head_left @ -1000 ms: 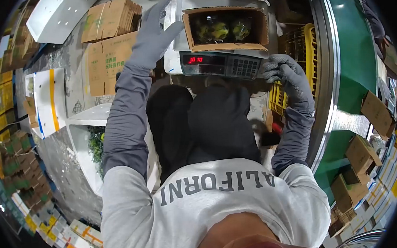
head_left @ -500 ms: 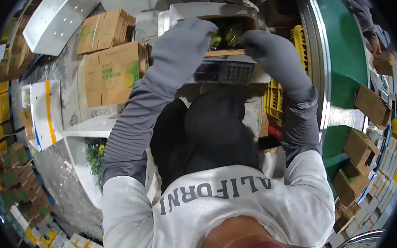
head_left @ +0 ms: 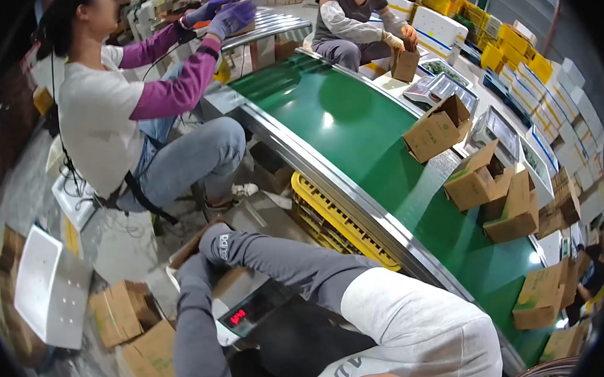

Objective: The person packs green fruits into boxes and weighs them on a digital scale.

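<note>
My right hand [head_left: 215, 238], in a grey glove, is at the rim of a brown cardboard box [head_left: 187, 251]; its fingers are hidden. Just below it, my left hand [head_left: 193, 265] is beside the same box, seen mostly from the back, and its fingers do not show. A digital scale [head_left: 260, 303] with lit red digits lies just below the box, between my forearms. The box's contents are out of sight behind my hands and sleeves.
A green conveyor belt [head_left: 353, 126] with a metal edge runs along my right, bearing several open cartons [head_left: 438, 130]. Yellow crates [head_left: 342, 220] stand under it. Flat cartons [head_left: 124, 312] and a white foam box [head_left: 49, 290] are left. Two people [head_left: 96, 97] work ahead.
My view has swung up and to the right, bringing the belt and two people into sight. My hands have come closer together over the cardboard box, and the scale's red digits now show.
</note>
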`<action>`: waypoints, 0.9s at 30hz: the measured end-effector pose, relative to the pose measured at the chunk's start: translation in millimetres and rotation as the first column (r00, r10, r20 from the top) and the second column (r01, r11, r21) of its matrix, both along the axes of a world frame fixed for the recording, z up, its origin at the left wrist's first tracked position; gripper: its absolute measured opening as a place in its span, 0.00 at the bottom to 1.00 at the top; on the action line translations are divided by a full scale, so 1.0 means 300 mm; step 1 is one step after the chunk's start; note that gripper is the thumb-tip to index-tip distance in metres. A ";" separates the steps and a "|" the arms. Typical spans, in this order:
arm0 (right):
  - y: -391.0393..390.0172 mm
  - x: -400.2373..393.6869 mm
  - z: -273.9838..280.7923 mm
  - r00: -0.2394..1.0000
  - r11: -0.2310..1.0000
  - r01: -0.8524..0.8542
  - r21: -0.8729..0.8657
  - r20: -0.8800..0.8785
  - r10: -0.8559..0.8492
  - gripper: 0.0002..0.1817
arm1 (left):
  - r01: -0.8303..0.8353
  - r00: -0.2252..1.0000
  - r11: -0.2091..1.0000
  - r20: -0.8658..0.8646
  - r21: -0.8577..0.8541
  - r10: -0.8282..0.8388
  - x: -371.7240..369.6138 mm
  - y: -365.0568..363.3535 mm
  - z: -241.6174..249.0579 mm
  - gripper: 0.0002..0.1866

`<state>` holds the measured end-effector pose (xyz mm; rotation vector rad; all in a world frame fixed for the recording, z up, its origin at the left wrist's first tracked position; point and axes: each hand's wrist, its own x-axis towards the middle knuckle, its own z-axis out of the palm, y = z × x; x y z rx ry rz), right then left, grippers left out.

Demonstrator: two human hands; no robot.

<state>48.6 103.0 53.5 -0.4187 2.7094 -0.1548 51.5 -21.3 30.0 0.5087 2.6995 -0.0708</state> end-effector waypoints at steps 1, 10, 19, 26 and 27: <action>0.018 0.021 0.069 0.997 0.999 -0.043 -0.013 0.055 0.044 0.14 | -0.026 0.999 1.000 -0.036 0.015 0.026 0.049 0.023 0.082 0.20; 0.021 0.138 -0.006 0.911 0.980 0.084 -0.180 -0.385 -0.148 0.12 | 0.034 0.999 0.986 0.032 -0.161 -0.029 0.017 0.074 0.090 0.21; 0.084 0.090 0.081 0.958 0.942 -0.282 -0.184 -0.109 0.265 0.10 | -0.204 0.924 0.954 0.277 -0.220 0.262 -0.034 0.059 0.093 0.26; -0.028 0.022 -0.161 0.998 0.958 0.025 -0.286 -0.052 -0.042 0.11 | -0.160 0.973 0.983 0.154 -0.090 0.173 0.038 0.041 0.123 0.22; -0.008 0.035 -0.136 0.998 0.965 -0.051 -0.257 -0.034 0.044 0.12 | -0.154 0.980 0.988 0.123 -0.021 0.156 0.095 0.055 0.206 0.22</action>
